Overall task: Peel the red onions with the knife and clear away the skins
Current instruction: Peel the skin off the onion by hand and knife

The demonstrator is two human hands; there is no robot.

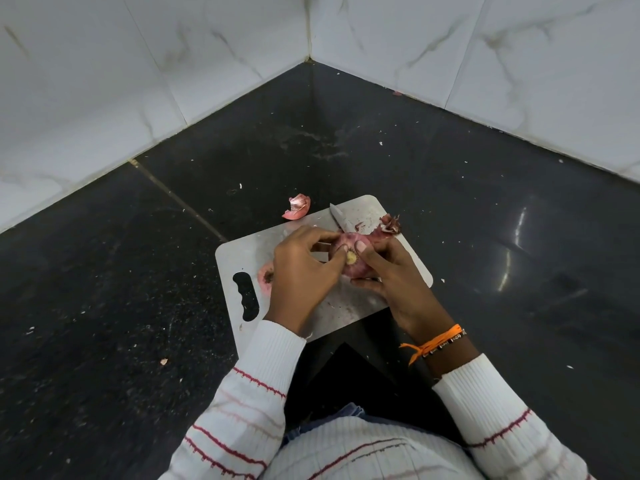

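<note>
A red onion (pixel 350 244) is held between both hands above a steel cutting board (pixel 242 251), its pale root end facing me. My left hand (pixel 304 271) grips its left side, thumb on the skin. My right hand (pixel 388 271) grips its right side with the thumb near the root. The knife (pixel 338 218) blade sticks out past the onion toward the far edge of the board; its handle is hidden. A cut onion piece (pixel 266 277) lies on the board beside my left hand.
Peeled skins lie at the board's far right edge (pixel 389 226), and a curled skin (pixel 297 207) sits on the black counter just beyond the board. White tiled walls meet in a corner behind. Small scraps dot the counter.
</note>
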